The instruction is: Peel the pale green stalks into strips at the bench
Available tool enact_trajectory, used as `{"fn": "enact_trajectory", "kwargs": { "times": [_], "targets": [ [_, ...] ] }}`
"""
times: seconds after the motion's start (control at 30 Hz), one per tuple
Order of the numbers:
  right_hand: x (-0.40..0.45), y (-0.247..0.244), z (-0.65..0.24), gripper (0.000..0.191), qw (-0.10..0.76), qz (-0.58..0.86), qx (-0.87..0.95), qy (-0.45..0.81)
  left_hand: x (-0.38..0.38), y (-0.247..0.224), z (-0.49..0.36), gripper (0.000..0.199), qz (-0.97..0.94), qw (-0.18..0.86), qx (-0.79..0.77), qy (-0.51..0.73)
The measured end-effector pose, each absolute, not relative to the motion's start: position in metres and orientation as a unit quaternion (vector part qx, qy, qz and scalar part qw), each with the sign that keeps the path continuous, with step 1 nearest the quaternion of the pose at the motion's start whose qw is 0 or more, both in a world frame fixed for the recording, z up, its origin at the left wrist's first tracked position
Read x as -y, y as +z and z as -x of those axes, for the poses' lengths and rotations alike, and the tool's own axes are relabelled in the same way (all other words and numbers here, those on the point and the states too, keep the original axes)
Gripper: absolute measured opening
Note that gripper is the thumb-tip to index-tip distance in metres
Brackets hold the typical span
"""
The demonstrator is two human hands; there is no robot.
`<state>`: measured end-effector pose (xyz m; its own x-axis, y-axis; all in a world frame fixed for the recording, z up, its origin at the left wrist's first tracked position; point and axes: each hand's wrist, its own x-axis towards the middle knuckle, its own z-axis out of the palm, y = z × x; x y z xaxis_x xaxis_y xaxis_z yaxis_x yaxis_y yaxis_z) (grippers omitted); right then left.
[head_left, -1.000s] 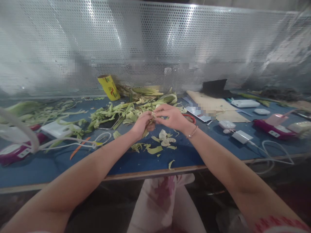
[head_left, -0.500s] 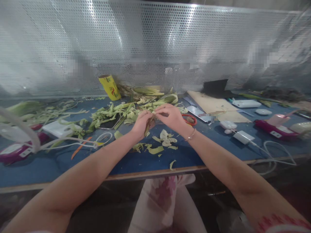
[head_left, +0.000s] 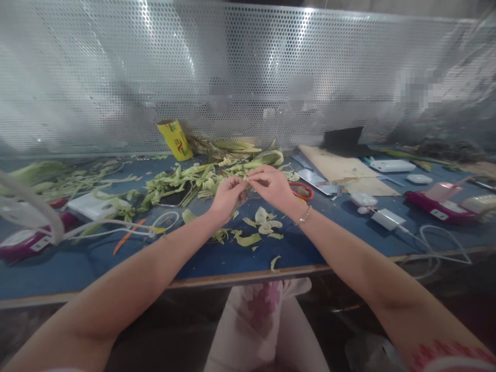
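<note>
My left hand (head_left: 228, 197) is closed over the blue table, its fingers curled round what looks like a thin green plant stem, mostly hidden by the palm. Thumb and fingers of my right hand (head_left: 272, 187) pinch at a tiny pale bit beside the left fingertips; I cannot make out what it is. The two hands nearly touch. Just behind and to the left lies a heap of pale green stems and leaves (head_left: 166, 187). Peeled green scraps (head_left: 265, 221) are scattered in front of the hands. Red scissor-like handles (head_left: 304, 191) show beside my right wrist.
A yellow tube (head_left: 176, 140) leans near the perforated metal screen (head_left: 248, 62). Left are a white box (head_left: 93, 205), cables and a phone-like dark slab (head_left: 176, 196). Rightward lie cardboard (head_left: 344, 168), a white charger (head_left: 388, 219) with its cable, and a magenta device (head_left: 439, 206).
Both hands stay in nearly the same place, with only small finger movements. The stem below my left hand shows less than before.
</note>
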<state>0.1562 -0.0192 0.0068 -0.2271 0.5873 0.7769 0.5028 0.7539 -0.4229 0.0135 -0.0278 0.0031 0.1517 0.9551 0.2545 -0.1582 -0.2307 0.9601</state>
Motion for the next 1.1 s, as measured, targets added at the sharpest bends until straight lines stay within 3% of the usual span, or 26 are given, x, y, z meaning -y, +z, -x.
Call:
{"fn": "enact_trajectory", "kwargs": {
  "times": [0.3,0.57,0.7,0.87,0.97,1.1],
  "targets": [
    [0.016,0.005,-0.157,0.008,0.538,0.35,0.761,0.091,0.022,-0.001,-0.014,0.011,-0.575,0.468,-0.372,0.559],
    [0.007,-0.004,-0.156,0.031,0.544,0.292,0.76,0.202,0.02,-0.002,-0.015,0.015,-0.548,0.511,-0.324,0.577],
    [0.01,-0.004,-0.157,0.049,0.523,0.273,0.782,0.201,0.019,0.0,-0.015,0.016,-0.51,0.55,-0.315,0.582],
    [0.01,-0.004,-0.16,0.057,0.527,0.27,0.777,0.216,0.019,0.003,-0.016,0.015,-0.468,0.572,-0.315,0.594],
    [0.004,-0.005,-0.161,0.052,0.541,0.308,0.752,0.218,0.016,0.001,-0.014,0.015,-0.451,0.589,-0.308,0.596],
    [0.004,-0.003,-0.163,0.024,0.527,0.38,0.732,0.206,0.013,0.001,-0.012,0.013,-0.407,0.638,-0.298,0.581]
  ]
}}
